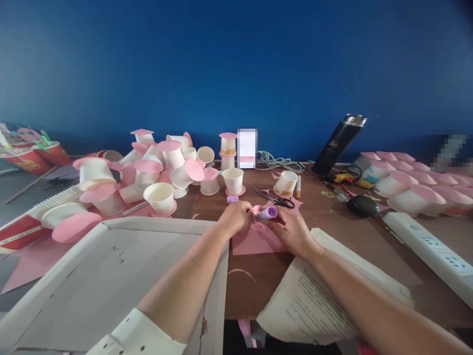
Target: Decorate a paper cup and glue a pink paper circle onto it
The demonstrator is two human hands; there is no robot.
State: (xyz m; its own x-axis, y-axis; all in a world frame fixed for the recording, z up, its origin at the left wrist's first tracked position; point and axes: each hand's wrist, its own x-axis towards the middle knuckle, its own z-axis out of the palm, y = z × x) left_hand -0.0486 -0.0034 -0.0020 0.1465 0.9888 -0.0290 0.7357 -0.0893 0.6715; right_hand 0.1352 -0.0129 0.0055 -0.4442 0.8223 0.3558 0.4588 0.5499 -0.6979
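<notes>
My right hand (293, 230) is closed around a purple glue stick (266, 213), held tilted with its purple end towards me. My left hand (238, 217) pinches the edge of a small piece of pink paper (255, 209) close to the glue stick. A purple cap (232, 199) lies just beyond my left fingers. Under both hands is a sheet of pink paper (246, 244). Black scissors (283, 201) rest behind my right hand, near a paper cup (287, 183). Another paper cup (233, 181) stands on a pink disc.
Many paper cups with pink discs (172, 153) are heaped at left, and more (416, 197) stand at right. A white box lid (92, 276) lies front left. A printed paper (299, 305), power strip (428, 241), leaning black flask (336, 145) and phone (247, 148) are around.
</notes>
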